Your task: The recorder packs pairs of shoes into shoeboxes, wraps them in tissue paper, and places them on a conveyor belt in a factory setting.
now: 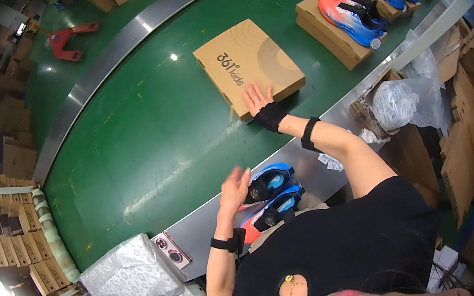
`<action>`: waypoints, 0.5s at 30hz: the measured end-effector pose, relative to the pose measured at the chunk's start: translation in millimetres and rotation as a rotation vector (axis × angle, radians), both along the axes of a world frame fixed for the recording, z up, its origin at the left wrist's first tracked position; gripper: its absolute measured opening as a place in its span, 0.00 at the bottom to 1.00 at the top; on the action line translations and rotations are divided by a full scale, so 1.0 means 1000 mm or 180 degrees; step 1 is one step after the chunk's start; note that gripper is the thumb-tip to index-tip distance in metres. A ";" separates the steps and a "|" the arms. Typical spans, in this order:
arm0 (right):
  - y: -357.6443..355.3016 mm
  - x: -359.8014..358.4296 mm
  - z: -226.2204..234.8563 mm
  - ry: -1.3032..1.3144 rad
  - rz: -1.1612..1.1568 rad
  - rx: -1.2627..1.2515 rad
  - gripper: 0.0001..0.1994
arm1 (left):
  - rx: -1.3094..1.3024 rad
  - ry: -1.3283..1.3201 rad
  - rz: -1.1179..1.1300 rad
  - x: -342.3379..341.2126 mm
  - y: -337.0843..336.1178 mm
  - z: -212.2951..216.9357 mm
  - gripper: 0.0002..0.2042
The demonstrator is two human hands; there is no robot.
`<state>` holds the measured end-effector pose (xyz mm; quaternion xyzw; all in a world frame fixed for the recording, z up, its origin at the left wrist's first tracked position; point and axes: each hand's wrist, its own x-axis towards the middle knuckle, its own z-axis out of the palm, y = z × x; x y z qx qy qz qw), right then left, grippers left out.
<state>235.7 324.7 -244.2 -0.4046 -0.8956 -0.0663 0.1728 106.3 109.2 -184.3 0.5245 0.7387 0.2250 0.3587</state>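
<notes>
My right hand (259, 100) lies flat on the near edge of a closed brown cardboard shoebox (257, 59), fingers spread over its lid. A black wrap covers that wrist. My left hand (234, 191) is raised beside a pair of blue and coral-red sneakers, its thumb apart from the fingers and nothing seen in it. One sneaker (271, 181) is nearest to that hand; the other sneaker (274, 211) lies closer to my body. Both rest on the metal ledge (201, 233) at the conveyor's near side, and my left hand partly covers the first one.
On the green conveyor belt (143, 137), more shoeboxes (324, 31) carry similar sneakers (352, 14) at the right. A plastic bag of white packets (396, 103) sits beyond the ledge. Patterned white wrapping paper (133, 271) lies at lower left, near stacked boxes (13, 249).
</notes>
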 end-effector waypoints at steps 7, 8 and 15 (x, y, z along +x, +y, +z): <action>-0.108 0.020 0.145 0.3191 0.0499 -0.1599 0.36 | 0.1459 0.1084 -0.0261 -0.009 0.024 0.016 0.29; -0.119 0.026 0.138 0.4177 0.0439 -0.2469 0.34 | 0.1245 0.1394 -0.0315 -0.012 0.014 0.009 0.25; -0.115 0.155 0.010 0.2692 -0.1943 -0.2123 0.19 | 0.0827 0.1196 -0.0105 -0.069 -0.043 -0.039 0.11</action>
